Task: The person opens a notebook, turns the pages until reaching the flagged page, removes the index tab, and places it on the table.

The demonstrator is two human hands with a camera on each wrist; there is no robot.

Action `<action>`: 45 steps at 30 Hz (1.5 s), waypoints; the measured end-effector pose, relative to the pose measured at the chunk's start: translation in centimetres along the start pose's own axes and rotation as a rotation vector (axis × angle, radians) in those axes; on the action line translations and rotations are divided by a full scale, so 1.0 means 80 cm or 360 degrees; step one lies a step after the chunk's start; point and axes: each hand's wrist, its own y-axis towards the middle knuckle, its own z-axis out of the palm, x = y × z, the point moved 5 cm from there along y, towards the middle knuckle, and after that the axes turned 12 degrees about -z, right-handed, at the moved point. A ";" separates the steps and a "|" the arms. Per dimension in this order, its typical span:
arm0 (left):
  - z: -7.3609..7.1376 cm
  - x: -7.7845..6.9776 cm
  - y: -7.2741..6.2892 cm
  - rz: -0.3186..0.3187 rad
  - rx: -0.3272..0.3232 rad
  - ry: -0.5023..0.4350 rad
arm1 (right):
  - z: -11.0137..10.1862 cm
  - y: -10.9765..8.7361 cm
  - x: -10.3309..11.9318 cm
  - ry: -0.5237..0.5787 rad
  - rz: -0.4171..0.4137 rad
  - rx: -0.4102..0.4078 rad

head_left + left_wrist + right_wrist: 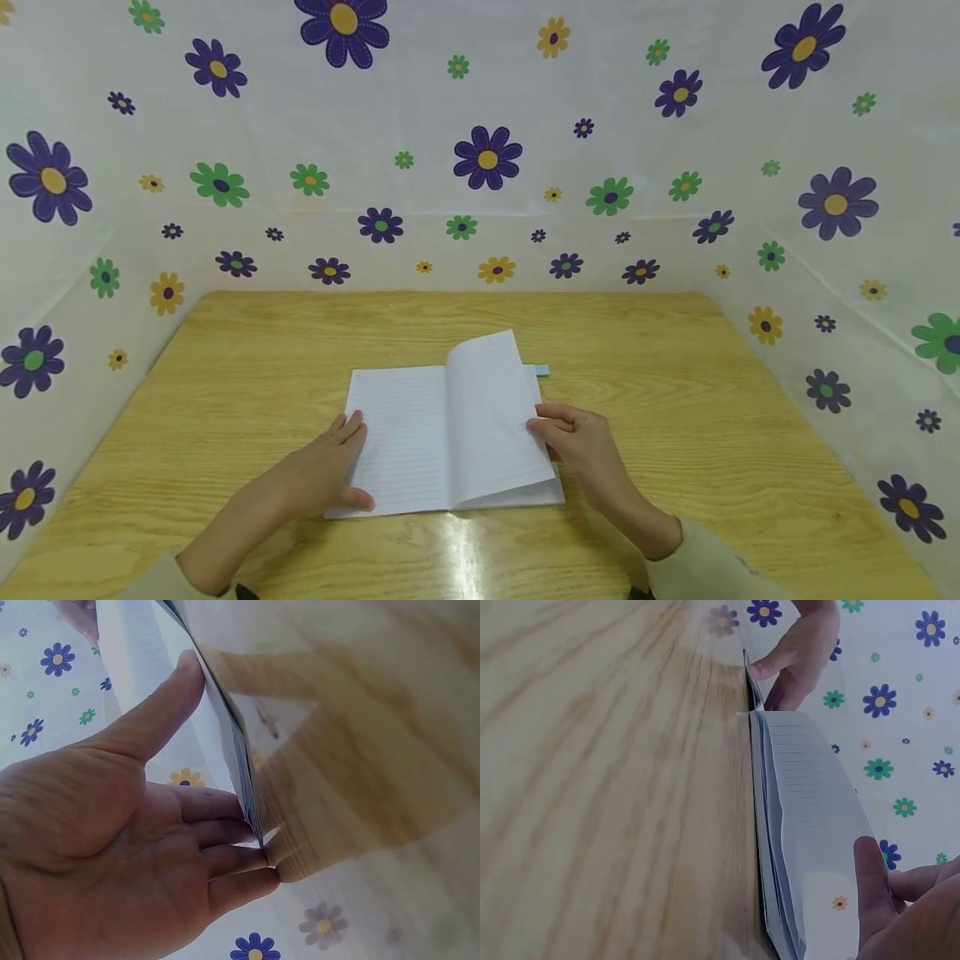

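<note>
A lined notebook [399, 446] lies spread on the table in the head view. My left hand [318, 471] rests on the outer edge of its left page, fingers fairly straight and thumb near the bottom corner. On the other side, my right hand [592, 450] pinches the outer edge of a page [491, 417] between thumb and fingers. That page bows upward, lifted off the sheets below it. In the right wrist view the stacked sheets [774, 825] show under the raised page, and the right thumb [870, 877] presses its face.
A light blue tab [543, 370] sticks out at the notebook's upper right. The wooden table [247, 358] runs back to a white cloth [420, 108] printed with flowers, which also closes off the left and right sides.
</note>
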 end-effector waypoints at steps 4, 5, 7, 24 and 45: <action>-0.001 -0.001 0.000 0.0008 -0.0003 0.0011 | 0.009 0.005 -0.002 0.0064 0.0031 0.0045; -0.001 -0.001 0.000 0.0010 -0.0005 0.0022 | 0.012 0.006 -0.003 0.0076 0.0028 0.0055; -0.002 -0.002 0.001 0.0015 -0.0011 0.0043 | 0.017 0.008 -0.003 0.0116 0.0024 0.0083; -0.004 -0.008 0.002 -0.0016 0.0010 0.0083 | 0.065 0.005 -0.001 0.0604 0.0038 0.0334; -0.041 -0.080 0.017 0.0175 -0.0463 -0.0162 | 0.083 0.003 -0.003 0.0638 0.0032 0.0273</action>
